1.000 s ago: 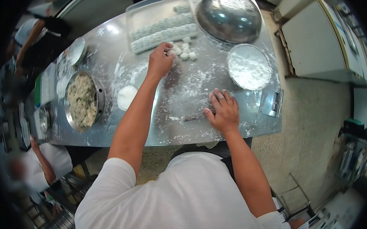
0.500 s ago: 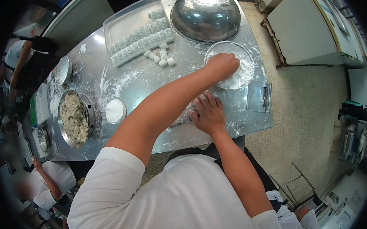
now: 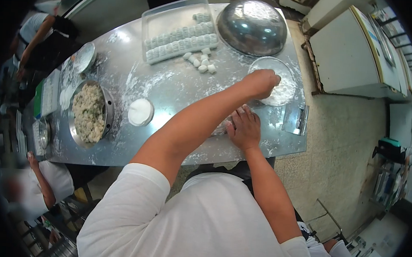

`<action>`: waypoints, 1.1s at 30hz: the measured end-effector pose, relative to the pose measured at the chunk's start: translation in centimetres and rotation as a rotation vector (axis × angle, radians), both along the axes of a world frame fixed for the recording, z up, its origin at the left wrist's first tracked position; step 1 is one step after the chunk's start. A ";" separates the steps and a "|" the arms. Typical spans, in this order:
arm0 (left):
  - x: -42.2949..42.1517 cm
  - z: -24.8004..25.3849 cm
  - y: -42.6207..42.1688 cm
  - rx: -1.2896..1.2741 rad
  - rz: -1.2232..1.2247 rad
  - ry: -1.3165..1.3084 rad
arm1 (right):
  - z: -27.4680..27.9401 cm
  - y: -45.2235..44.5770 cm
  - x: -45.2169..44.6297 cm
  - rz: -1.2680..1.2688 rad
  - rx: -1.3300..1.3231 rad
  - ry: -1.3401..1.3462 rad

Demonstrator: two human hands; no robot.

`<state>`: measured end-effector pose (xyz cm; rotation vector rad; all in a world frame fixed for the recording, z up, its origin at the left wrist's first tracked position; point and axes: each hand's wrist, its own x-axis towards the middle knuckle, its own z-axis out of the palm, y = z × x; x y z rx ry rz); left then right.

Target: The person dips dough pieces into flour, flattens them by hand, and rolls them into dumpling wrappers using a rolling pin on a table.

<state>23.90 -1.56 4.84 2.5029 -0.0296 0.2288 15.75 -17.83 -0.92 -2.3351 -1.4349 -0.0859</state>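
Head view: at one o'clock your left hand (image 3: 263, 83) curls closed, contents hidden, over white powder (image 3: 284, 90), likely light, loose, best cupped centrally; right hand (image 3: 246, 130) spread.

A steel table (image 3: 179, 101) with bright patches of reflected light fills the middle of a workroom; pale beige floor (image 3: 341, 121), marked with tile lines, stretches to its right; a white, box-like cabinet (image 3: 354, 57) with yellowish edging stands upper right; beyond the table's upper left, a pale grey panel (image 3: 109, 12) slants diagonally.
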 end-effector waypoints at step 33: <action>-17.2 -5.9 5.8 0.318 0.385 0.085 | -0.3 0.8 -0.1 -0.046 -0.029 -0.039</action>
